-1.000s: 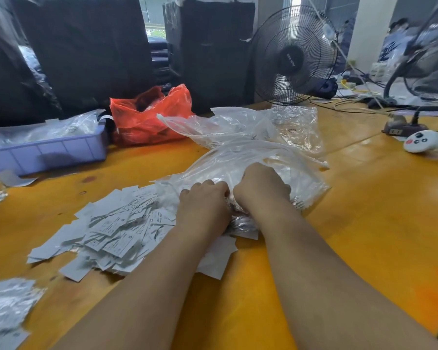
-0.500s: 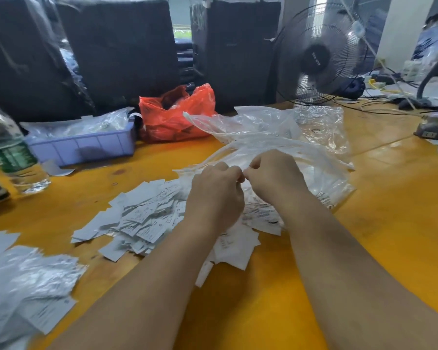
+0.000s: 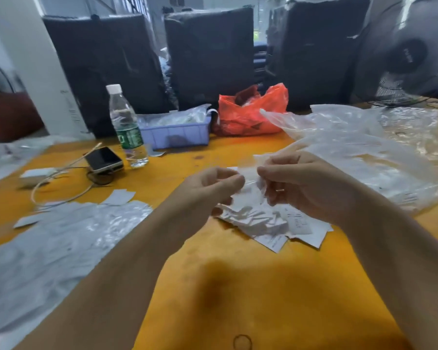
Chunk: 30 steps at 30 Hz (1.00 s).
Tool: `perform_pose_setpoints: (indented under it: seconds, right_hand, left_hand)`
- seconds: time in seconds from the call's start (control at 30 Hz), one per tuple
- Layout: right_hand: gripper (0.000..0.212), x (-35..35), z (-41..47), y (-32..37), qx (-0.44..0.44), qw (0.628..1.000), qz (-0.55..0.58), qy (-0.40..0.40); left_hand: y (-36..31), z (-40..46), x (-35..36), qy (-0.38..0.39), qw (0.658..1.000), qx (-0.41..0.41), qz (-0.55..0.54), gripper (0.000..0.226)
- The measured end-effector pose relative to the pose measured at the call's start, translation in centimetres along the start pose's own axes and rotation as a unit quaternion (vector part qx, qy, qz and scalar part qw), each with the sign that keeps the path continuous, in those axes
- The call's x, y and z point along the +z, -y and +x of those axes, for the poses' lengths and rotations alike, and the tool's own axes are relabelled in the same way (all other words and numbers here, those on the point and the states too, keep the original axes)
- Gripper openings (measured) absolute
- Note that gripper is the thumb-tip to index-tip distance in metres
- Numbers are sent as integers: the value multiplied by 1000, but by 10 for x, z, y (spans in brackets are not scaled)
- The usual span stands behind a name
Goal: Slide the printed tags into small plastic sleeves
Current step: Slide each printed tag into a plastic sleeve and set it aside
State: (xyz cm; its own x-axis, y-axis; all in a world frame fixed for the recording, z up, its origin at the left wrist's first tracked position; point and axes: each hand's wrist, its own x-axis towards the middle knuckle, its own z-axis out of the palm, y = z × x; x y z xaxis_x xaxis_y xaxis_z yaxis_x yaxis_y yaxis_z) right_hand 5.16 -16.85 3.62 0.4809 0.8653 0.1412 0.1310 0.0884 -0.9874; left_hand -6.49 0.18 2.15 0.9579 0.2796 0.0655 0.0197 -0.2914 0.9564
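Both hands pinch one small clear plastic sleeve (image 3: 248, 170) — left hand (image 3: 210, 190), right hand (image 3: 306, 188) — above the flat white paper tags (image 3: 276, 223) heaped mid-table (image 3: 263, 299), beside a crinkled transparent bag (image 3: 364, 152).

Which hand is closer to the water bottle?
The left hand. The water bottle stands up and to the left of it, on the far side of the table. The right hand is farther over, beyond the left hand; both pinch a small clear sleeve.

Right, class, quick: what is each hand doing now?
Left hand: pinching the small clear sleeve.
Right hand: pinching the same sleeve's other side.
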Motion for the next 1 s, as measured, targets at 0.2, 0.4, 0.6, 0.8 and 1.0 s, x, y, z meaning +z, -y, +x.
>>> perform_pose_setpoints:
  seconds: [0.2, 0.4, 0.6, 0.8, 1.0]
  right_hand:
    - [11, 16, 5, -12, 31, 999, 25, 36]
    - [13, 15, 16, -31, 55, 993, -52, -89]
    - [9, 22, 21, -55, -32, 893, -409, -184]
    - [31, 30, 24, -56, 31, 808, -574, -131]
    - [19, 28, 23, -54, 10, 817, -555, -156]
  left_hand:
    - [29, -14, -2, -44, 996, -13, -73, 13]
    - [40, -8, -8, -95, 994, -40, -34, 27]
    - [45, -9, -3, -131, 991, -26, -9, 37]
    - [45, -13, 3, -164, 985, -25, -54, 21]
    - [44, -12, 4, -183, 980, -10, -71, 21]
